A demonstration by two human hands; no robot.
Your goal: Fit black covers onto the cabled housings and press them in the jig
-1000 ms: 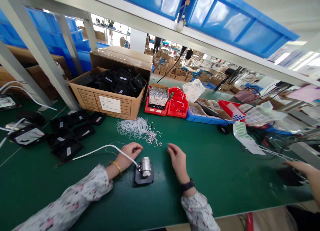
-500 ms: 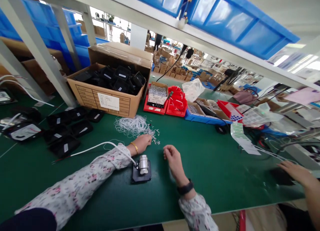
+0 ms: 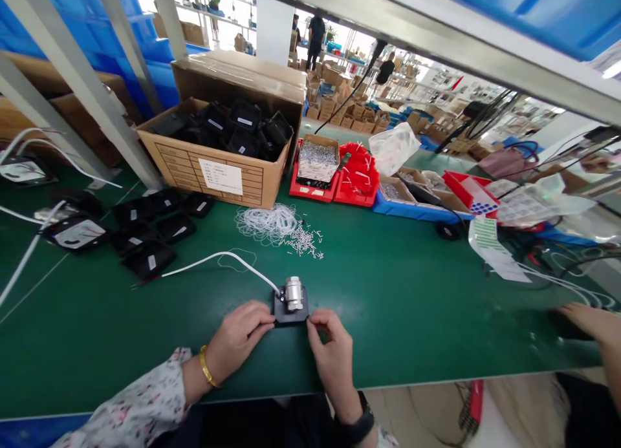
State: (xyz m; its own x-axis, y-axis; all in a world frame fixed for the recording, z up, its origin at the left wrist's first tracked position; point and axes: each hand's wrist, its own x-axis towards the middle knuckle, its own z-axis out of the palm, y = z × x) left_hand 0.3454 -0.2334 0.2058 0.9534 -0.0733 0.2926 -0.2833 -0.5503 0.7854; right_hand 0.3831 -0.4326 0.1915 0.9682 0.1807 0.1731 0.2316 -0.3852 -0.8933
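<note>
Metal fitting: I see it on its black base, on the green table, between the two hands and slightly beyond them; its long axis runs near to far in my view.
White cable: it leaves the base's far left side and arcs left to a stripped end.
Left hand: this hand comes in from the left, thumb and fingertips close together at the base's near left corner.
Right hand: this one mirrors it at the near right corner, thumb and index almost meeting.
Grip: I cannot tell whether either hand clamps the base or pinches something small.
Nearer hand: neither clearly; the cable's side is the left hand's.
Small pins: a loose heap lies beyond the fitting, next to a white thread tangle.
Cardboard box: this one, far left, holds black housings.
Red trays: the left tray carries a carton of small metal pieces; the right tray holds red and white bits.
Far right: a co-worker's hand, well apart.
</note>
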